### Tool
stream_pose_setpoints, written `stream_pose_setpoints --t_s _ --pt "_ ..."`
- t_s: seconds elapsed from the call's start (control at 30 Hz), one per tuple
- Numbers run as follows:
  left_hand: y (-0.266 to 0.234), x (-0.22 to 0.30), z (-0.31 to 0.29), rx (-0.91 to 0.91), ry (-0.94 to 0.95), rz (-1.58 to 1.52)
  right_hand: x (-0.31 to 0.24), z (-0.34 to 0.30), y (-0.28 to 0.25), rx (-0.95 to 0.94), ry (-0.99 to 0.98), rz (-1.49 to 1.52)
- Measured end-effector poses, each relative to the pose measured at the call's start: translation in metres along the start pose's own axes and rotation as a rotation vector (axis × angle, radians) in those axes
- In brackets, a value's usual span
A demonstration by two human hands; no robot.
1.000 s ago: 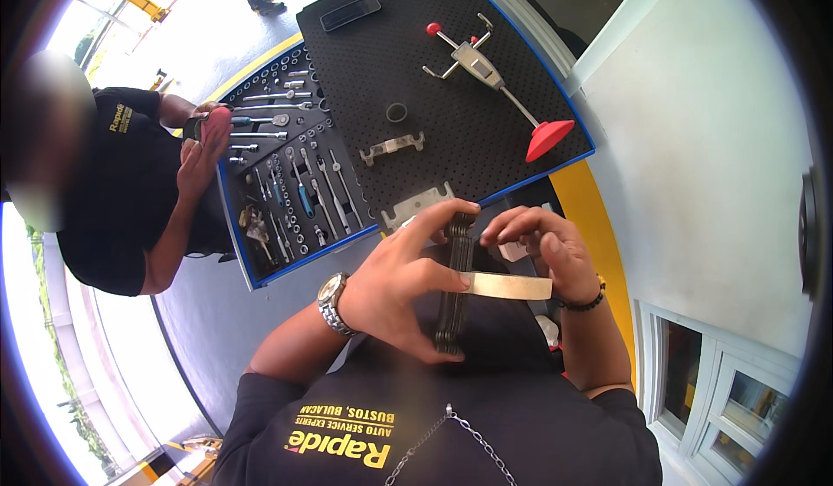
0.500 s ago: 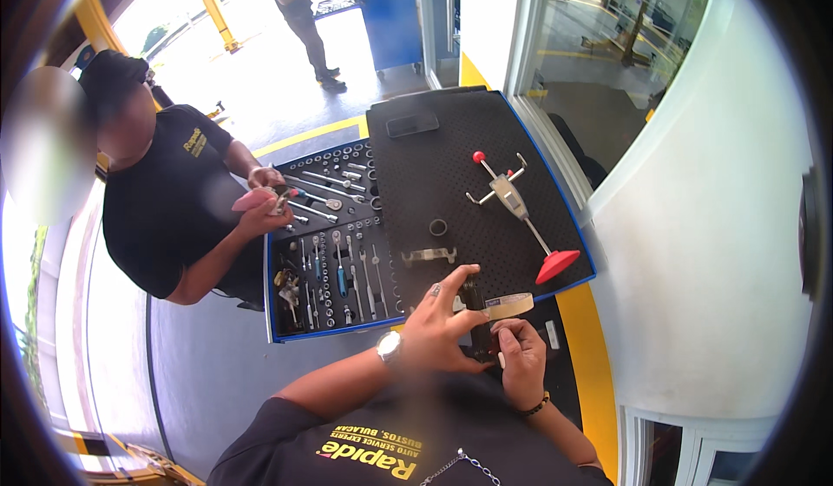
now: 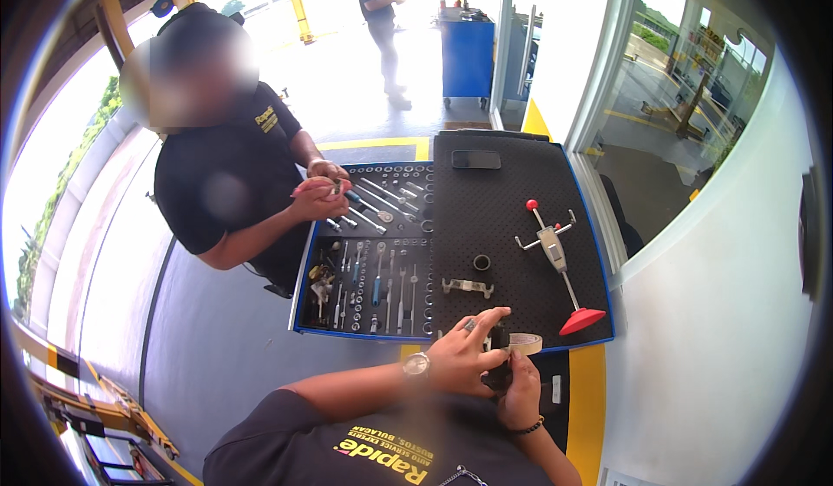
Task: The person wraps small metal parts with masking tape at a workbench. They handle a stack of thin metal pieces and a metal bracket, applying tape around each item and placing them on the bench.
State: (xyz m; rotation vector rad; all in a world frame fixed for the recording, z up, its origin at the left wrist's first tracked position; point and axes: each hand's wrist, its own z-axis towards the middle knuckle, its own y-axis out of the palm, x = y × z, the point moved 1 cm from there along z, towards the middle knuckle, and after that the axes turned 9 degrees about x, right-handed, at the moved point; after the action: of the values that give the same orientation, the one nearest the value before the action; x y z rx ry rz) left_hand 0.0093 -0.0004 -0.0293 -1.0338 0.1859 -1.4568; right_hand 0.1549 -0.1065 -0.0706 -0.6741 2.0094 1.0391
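Observation:
My left hand point(image 3: 469, 358) is closed round a dark block-shaped part point(image 3: 497, 340), mostly hidden by the fingers, at the near edge of the black mat. A roll of beige tape point(image 3: 526, 344) is right beside that part, by my right fingertips. My right hand point(image 3: 521, 390) is closed, thumb and fingers pressed together against the near side of the part; what they pinch is hidden. Just beyond my hands lie a metal bracket point(image 3: 468, 288) and a dark ring point(image 3: 482, 262).
A grey tool with crossed handles point(image 3: 552, 250) and a red cone foot point(image 3: 582, 320) lies at the mat's right. A phone point(image 3: 476, 160) lies at its far end. Left is a socket tray point(image 3: 406, 265). A co-worker point(image 3: 234, 165) handles something pink there; another person point(image 3: 382, 30) stands farther off.
The whole view has shifted, so the bench sits lower and further right. My right fingers have moved up closer to the tape roll; my left hand keeps hold of the dark part.

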Motion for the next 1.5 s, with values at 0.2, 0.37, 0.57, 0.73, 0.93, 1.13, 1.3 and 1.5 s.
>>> stream_pose_setpoints --t_s 0.2,0.37,0.57,0.73,0.93,1.13,1.3,1.5 --pt "0.007 -0.002 -0.012 -0.011 -0.006 -0.040 0.000 0.000 0.008 -0.011 0.006 0.057" --pt "0.004 -0.003 -0.016 0.020 -0.012 -0.066 0.009 0.004 -0.002 -0.021 -0.101 -0.101" --pt "-0.006 0.004 -0.012 0.078 -0.045 -0.059 0.011 -0.007 0.003 -0.007 -0.097 0.174" --pt "-0.010 0.003 -0.012 0.075 -0.006 -0.114 -0.004 -0.012 0.020 -0.139 0.066 0.306" --pt "-0.010 0.007 -0.010 0.160 0.060 -0.204 -0.006 -0.017 0.015 -0.190 0.131 0.334" --pt "-0.008 0.008 -0.009 0.306 0.127 -0.231 -0.018 -0.026 0.021 -0.185 -0.004 0.305" --pt "-0.010 0.013 -0.001 0.390 0.222 -0.227 -0.024 -0.033 0.025 -0.175 -0.141 0.252" --pt "-0.021 0.014 0.005 0.340 0.225 -0.203 -0.030 -0.026 0.024 -0.200 0.031 0.310"
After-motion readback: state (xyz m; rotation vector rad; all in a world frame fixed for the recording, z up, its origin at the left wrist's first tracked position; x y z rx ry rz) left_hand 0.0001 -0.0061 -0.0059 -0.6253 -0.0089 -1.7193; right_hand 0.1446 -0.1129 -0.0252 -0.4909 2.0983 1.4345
